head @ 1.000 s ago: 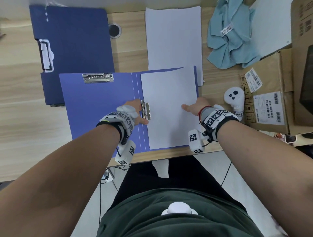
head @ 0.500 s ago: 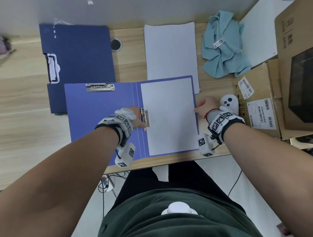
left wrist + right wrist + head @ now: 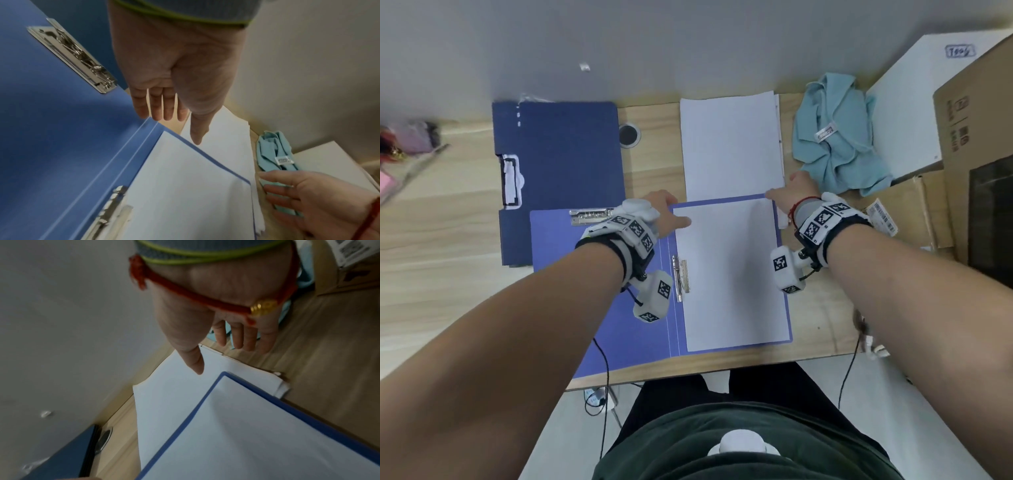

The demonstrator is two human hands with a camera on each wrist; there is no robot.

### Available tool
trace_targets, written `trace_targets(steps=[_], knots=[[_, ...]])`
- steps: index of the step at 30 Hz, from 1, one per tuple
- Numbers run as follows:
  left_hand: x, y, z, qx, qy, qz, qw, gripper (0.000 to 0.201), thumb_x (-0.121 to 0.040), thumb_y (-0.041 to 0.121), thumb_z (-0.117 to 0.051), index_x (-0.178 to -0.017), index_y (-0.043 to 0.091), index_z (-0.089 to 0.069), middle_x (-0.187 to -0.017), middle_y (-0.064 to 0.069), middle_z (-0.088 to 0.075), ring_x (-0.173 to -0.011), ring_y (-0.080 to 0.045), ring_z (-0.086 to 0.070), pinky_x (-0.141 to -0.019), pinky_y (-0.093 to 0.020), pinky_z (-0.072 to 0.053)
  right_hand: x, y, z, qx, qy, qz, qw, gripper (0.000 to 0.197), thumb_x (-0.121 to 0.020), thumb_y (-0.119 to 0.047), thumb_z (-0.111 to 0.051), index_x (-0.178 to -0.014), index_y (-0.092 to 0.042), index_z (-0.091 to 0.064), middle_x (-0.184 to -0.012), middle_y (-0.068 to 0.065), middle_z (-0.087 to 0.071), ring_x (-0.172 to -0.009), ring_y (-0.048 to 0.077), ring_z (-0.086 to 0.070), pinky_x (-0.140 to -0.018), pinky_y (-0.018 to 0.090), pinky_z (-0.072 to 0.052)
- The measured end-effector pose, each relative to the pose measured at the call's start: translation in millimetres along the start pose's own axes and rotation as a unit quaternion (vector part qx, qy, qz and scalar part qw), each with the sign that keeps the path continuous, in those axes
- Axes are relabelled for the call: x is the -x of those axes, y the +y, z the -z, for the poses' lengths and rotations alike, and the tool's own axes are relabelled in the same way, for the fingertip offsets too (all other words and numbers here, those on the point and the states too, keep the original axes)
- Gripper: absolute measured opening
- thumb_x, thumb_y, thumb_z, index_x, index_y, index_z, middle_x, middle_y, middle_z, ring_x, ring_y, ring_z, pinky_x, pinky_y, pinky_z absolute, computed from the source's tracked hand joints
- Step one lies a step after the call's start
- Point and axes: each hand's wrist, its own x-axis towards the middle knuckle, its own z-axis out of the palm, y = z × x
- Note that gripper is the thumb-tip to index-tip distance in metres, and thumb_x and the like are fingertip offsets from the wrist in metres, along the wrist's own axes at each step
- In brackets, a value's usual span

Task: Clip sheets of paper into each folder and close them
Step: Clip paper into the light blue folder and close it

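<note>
Looking down from the head view, I see both forearms stretched over the open folder [image 3: 599,291], which lies flat at the near edge of the bench [image 3: 448,240] with a sheet of paper [image 3: 729,274] on its right half beside the metal clip [image 3: 680,278]. My left hand [image 3: 661,214] sits at the sheet's far left corner, my right hand [image 3: 792,193] at its far right corner. Beyond them lies a stack of paper [image 3: 731,144], with a dark blue folder [image 3: 558,154] closed to the left, a light blue cloth [image 3: 835,137] and cardboard boxes [image 3: 976,144] to the right, and a grey wall behind. On the left wrist view, the left hand [image 3: 174,73] has straight, slightly spread fingers and grips nothing, hovering just above the folder's far edge; the right hand [image 3: 320,199] shows at the lower right, fingers extended. On the right wrist view, the right hand [image 3: 222,313] is likewise loose and empty, thumb pointing down toward the stack of paper [image 3: 174,386], fingers over bare wood.
</note>
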Motion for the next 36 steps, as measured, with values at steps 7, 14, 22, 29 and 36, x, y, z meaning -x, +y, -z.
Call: trace_targets(steps=[7,14,22,29,36], knots=[[-35,32,8,0.097,-0.015,0.051,0.994,0.109,-0.063,0.069,-0.074,-0.149,0.017,-0.031,-0.143,-0.006,-0.049,-0.125,-0.030,-0.052,-0.103,-0.046,-0.045,-26,-20,3,-0.053,-0.014,-0.004,0.998,0.058,-0.079,-0.028,-0.072,-0.126,0.001,-0.053,-0.121,0.014,-0.061,-0.108,0.031,-0.061,-0.077,0.030,-0.045],[-51,43,9,0.160,-0.017,0.073,0.984,0.112,-0.060,0.064,-0.077,-0.146,0.011,-0.028,-0.137,-0.009,-0.052,-0.121,-0.033,-0.053,-0.102,-0.050,-0.045,-35,-35,0,-0.053,-0.043,-0.003,0.998,0.058,-0.078,-0.030,-0.074,-0.124,0.001,-0.058,-0.119,0.014,-0.064,-0.107,0.031,-0.062,-0.088,0.035,-0.051],[-68,29,9,0.241,-0.024,0.087,0.966,0.114,-0.051,0.058,-0.083,-0.146,0.017,-0.035,-0.137,-0.008,-0.054,-0.119,-0.033,-0.058,-0.098,-0.050,-0.051,-38,-38,-6,-0.067,-0.099,0.016,0.993,0.038,-0.084,-0.015,-0.072,-0.119,-0.006,-0.060,-0.106,0.002,-0.057,-0.099,0.021,-0.055,-0.080,0.025,-0.041],[-61,21,30,0.266,0.045,0.108,0.957,0.126,-0.042,0.066,-0.084,-0.142,0.011,-0.031,-0.132,-0.007,-0.052,-0.117,-0.030,-0.053,-0.100,-0.050,-0.048,-19,-70,13,-0.212,-0.090,0.111,0.967,0.026,-0.076,-0.005,-0.067,-0.097,-0.019,-0.072,-0.097,0.005,-0.072,-0.086,0.023,-0.067,-0.083,0.034,-0.055],[-35,21,81,0.410,0.135,0.073,0.899,0.089,-0.049,0.045,-0.088,-0.123,0.004,-0.060,-0.119,-0.013,-0.067,-0.105,-0.029,-0.067,-0.097,-0.047,-0.053,12,-117,44,-0.340,-0.102,0.226,0.907,0.022,-0.058,-0.002,-0.066,-0.073,-0.017,-0.073,-0.086,0.005,-0.072,-0.082,0.020,-0.065,-0.081,0.034,-0.052]])
